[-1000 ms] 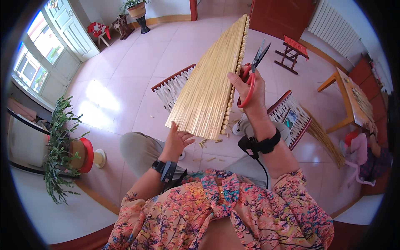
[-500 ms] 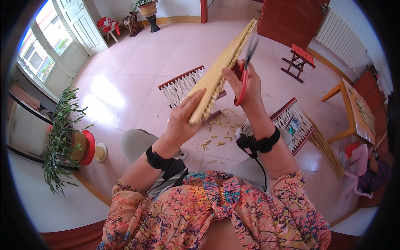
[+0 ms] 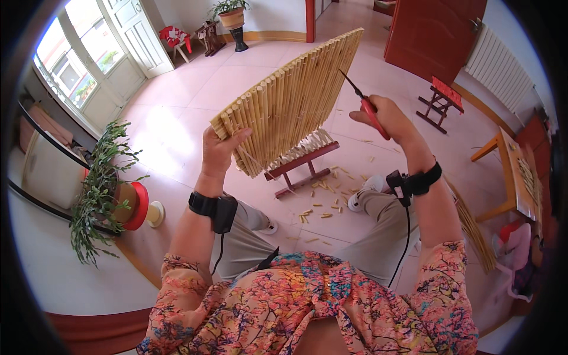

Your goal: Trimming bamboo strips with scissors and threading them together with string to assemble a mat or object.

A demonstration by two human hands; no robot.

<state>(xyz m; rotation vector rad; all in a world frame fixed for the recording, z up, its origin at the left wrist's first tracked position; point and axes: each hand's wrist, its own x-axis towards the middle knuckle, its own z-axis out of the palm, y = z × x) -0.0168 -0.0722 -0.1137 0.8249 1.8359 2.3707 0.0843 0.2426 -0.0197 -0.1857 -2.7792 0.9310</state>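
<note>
Left hand [image 3: 220, 155] gripped closed on the near-left corner of a woven reed mat [image 3: 291, 97], thumb on the near face; mat held up in the air over the floor, tilted, slats running up toward the far right. Right hand [image 3: 384, 120] closed around red-handled scissors [image 3: 365, 105], blades together as far as visible, tip pointing far-left and lying just beside the mat's right edge. Black wrist straps on both forearms. Below the mat: small red wooden frame [image 3: 302, 160] on the pink tile floor [image 3: 177, 112], cut reed bits [image 3: 322, 198] scattered near it. Potted plant [image 3: 97, 183] at left
</note>
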